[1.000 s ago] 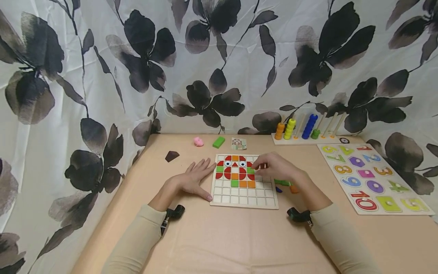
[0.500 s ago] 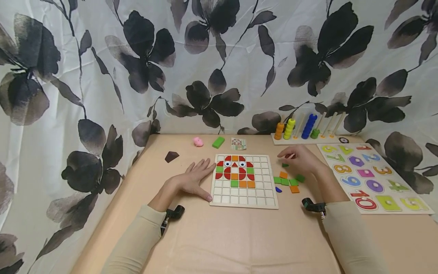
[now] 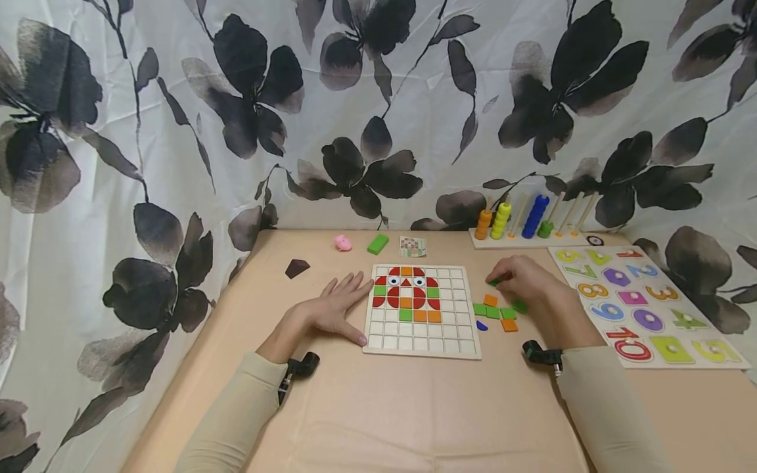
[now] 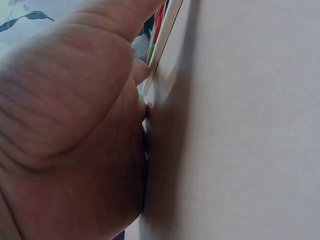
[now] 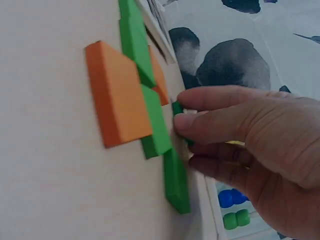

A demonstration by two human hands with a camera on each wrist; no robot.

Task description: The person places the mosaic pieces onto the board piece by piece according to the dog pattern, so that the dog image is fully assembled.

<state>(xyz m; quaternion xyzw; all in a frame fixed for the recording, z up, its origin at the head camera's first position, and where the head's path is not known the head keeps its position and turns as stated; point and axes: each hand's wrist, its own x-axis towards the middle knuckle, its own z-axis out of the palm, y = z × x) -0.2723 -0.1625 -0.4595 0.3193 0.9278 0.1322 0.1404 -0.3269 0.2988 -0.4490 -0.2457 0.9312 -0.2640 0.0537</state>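
In the head view my left hand (image 3: 334, 313) lies with spread fingers at the left edge of a white grid board (image 3: 422, 343), thumb and fingertips at its rim. Red, green, orange and white tiles form an owl-like pattern (image 3: 406, 295) in the board's upper left part. To the right of the board, my right hand (image 3: 526, 282) pinches a dark green tile (image 5: 176, 108) between thumb and index finger, close over the table. Below that hand are loose green tiles (image 3: 493, 313), orange tiles (image 5: 122, 95) and a small blue piece (image 3: 481, 325). The left wrist view shows mostly my palm (image 4: 70, 110).
Behind the board lie a pink piece (image 3: 343, 243), a green block (image 3: 378, 244) and a pattern card (image 3: 412, 247). A dark brown piece (image 3: 297, 268) lies to the left. A peg stand with beads (image 3: 535, 217) and a number puzzle board (image 3: 650, 309) are at the right.
My right hand has moved right, from over the board's pattern to the loose tiles, and now pinches a dark green tile. My left hand has stayed at the board's edge.
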